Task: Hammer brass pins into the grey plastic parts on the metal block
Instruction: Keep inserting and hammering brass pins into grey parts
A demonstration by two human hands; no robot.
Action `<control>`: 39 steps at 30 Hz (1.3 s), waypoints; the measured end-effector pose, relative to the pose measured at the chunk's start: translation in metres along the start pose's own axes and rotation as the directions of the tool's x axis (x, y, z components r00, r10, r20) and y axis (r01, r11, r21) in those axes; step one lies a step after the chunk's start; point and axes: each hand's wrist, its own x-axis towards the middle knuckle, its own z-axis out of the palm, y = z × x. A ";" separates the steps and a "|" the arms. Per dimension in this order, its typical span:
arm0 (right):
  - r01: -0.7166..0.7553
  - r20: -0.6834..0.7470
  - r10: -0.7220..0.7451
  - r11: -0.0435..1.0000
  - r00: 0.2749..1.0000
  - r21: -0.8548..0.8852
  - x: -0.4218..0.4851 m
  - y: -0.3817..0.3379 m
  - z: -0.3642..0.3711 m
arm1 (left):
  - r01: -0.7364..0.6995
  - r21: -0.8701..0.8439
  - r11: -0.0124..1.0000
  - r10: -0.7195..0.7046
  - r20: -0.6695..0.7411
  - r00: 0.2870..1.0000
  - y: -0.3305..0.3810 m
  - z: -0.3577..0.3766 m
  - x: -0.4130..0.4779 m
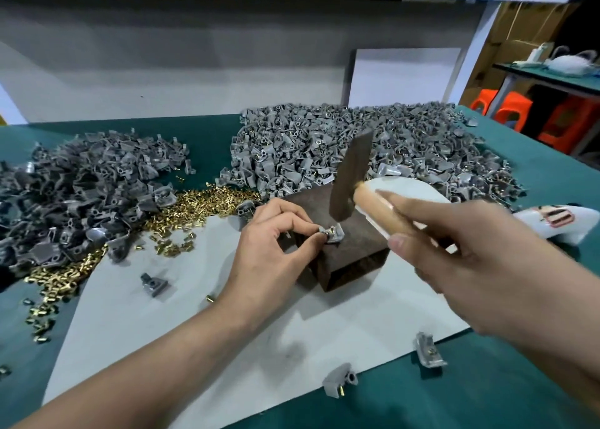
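Left hand [276, 233] pinches grey plastic part [334, 233] on metal block [360, 238], dead centre. Right hand [470, 259], 3 o'clock, grips hammer [352, 175] handle, head just above part (not touching). Loose brass pins [194, 204] at 10 o'clock.

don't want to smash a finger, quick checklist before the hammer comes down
1. Grey part lies on the metal block: ok.
2. Brass pin straight in the part: cannot tell, only a bit of brass shows.
3. Hammer head raised over the part: ok.
4. Right hand wraps the wooden handle: ok.
5. Left hand clear of the strike spot: not ok, thumb and forefinger pinch the part right beside the pin.
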 end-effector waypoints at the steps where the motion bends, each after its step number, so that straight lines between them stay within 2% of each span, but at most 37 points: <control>1: 0.019 -0.048 -0.017 0.999 0.999 0.034 0.000 -0.001 -0.005 | 0.000 0.003 1.000 0.000 0.000 1.000 -0.001 0.000 0.001; 4: 0.016 -0.106 -0.014 1.000 0.994 0.017 0.005 -0.004 -0.007 | 0.017 0.010 1.000 -0.017 -0.004 1.000 -0.001 0.001 0.002; 7: -0.066 0.066 0.068 0.997 0.995 -0.037 0.004 -0.002 0.004 | 0.003 -0.008 1.000 -0.003 -0.014 1.000 -0.002 0.001 0.001; 8: -0.064 0.072 0.065 0.998 0.995 -0.013 0.004 -0.005 0.003 | -0.011 -0.011 1.000 0.010 -0.017 1.000 -0.003 0.002 0.001; 11: -0.001 -0.010 0.001 1.000 1.000 -0.031 0.007 -0.011 -0.004 | 0.004 -0.020 1.000 -0.005 -0.016 1.000 -0.004 0.003 0.003; 14: -0.025 0.052 0.033 0.989 0.998 -0.149 0.008 -0.008 0.004 | -0.014 -0.046 0.999 0.013 -0.019 1.000 -0.004 0.003 0.001; 16: -0.035 0.046 0.041 0.991 0.998 -0.127 0.005 -0.007 0.006 | -0.053 -0.023 0.998 0.052 -0.018 0.998 -0.003 0.002 0.001; 18: -0.004 -0.024 0.001 0.994 1.000 -0.110 0.005 -0.005 0.004 | -0.039 -0.011 0.999 0.039 -0.013 0.999 -0.005 0.003 0.002; 22: -0.048 0.052 0.056 0.987 0.997 -0.154 0.003 -0.003 0.004 | -0.005 -0.038 0.999 0.005 -0.008 1.000 -0.004 0.002 0.001; 24: -0.025 -0.025 0.022 0.991 0.999 -0.130 0.003 -0.001 0.003 | 0.005 -0.046 0.999 -0.005 -0.002 1.000 -0.004 0.002 0.003; 28: -0.059 0.030 0.063 0.992 0.998 -0.115 -0.001 -0.001 0.001 | 0.002 -0.042 0.999 -0.002 -0.006 1.000 -0.004 0.002 0.002; 31: -0.021 -0.055 0.014 0.992 0.998 -0.126 0.000 -0.002 -0.001 | -0.002 -0.031 1.000 0.002 -0.013 1.000 -0.003 0.002 0.003; 34: -0.033 -0.003 0.033 0.990 0.999 -0.139 -0.005 -0.001 0.002 | 0.014 -0.038 0.999 -0.015 -0.008 1.000 -0.001 0.001 0.001; 37: -0.008 -0.074 -0.003 0.989 0.997 -0.147 -0.003 -0.003 0.001 | -0.005 -0.007 1.000 0.005 -0.005 1.000 0.001 0.000 0.002; 39: -0.022 -0.032 0.018 0.989 0.999 -0.146 -0.006 -0.006 0.001 | -0.003 0.008 1.000 0.003 -0.010 1.000 0.000 0.000 0.002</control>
